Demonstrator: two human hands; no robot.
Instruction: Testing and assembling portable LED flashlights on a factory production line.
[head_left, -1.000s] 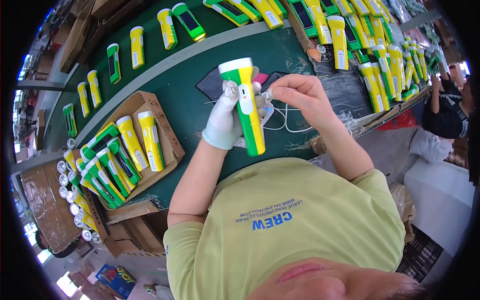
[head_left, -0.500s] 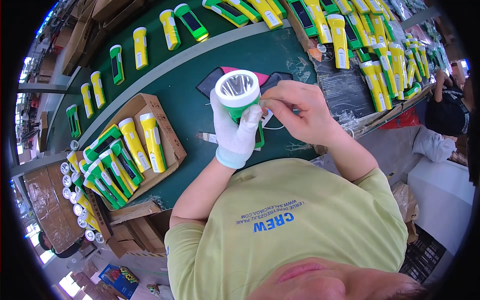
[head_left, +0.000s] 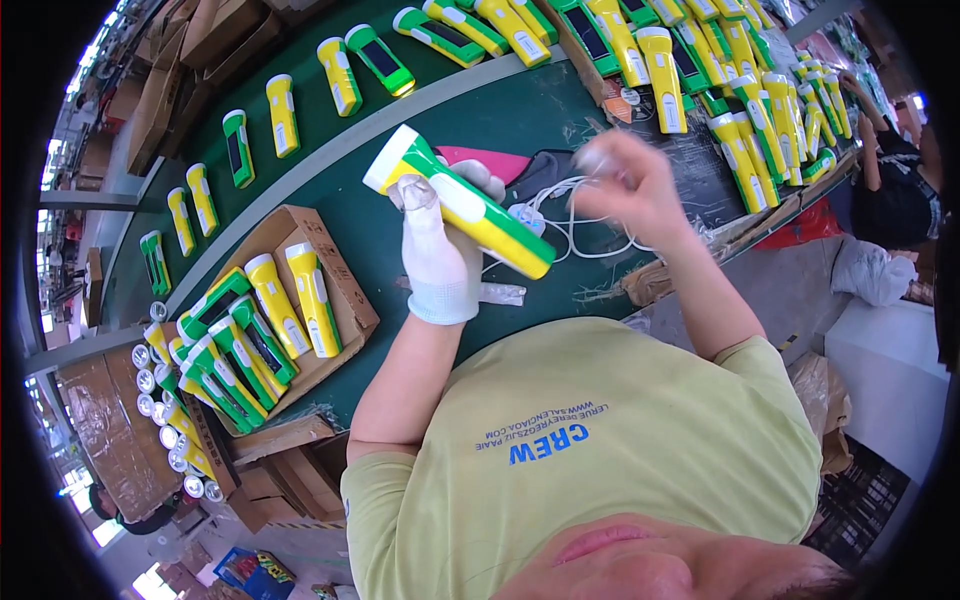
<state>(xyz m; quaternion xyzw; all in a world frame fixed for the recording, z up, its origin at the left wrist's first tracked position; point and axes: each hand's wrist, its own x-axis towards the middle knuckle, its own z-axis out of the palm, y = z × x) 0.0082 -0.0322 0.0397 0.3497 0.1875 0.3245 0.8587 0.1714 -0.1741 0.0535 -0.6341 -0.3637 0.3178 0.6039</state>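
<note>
A green and yellow flashlight with a white head lies tilted in my left hand. The white-gloved fingers wrap round it just below the head, which points up and to the left. Apart from it, to the right, my bare right hand is raised above the table, its fingers smeared by motion. Beneath that hand loops a white cable. Behind the flashlight lies a pink and dark grey cloth, partly covered by my left hand.
At my left stands an open cardboard box with several flashlights. More flashlights stand in a row on the green surface beyond a grey rail. A dense group of flashlights covers the right side. Another person is at far right.
My left hand has turned the flashlight from lens-up to lying slanted, its side now showing. My right hand has left it and moved up and right. The looped cable is now visible.
</note>
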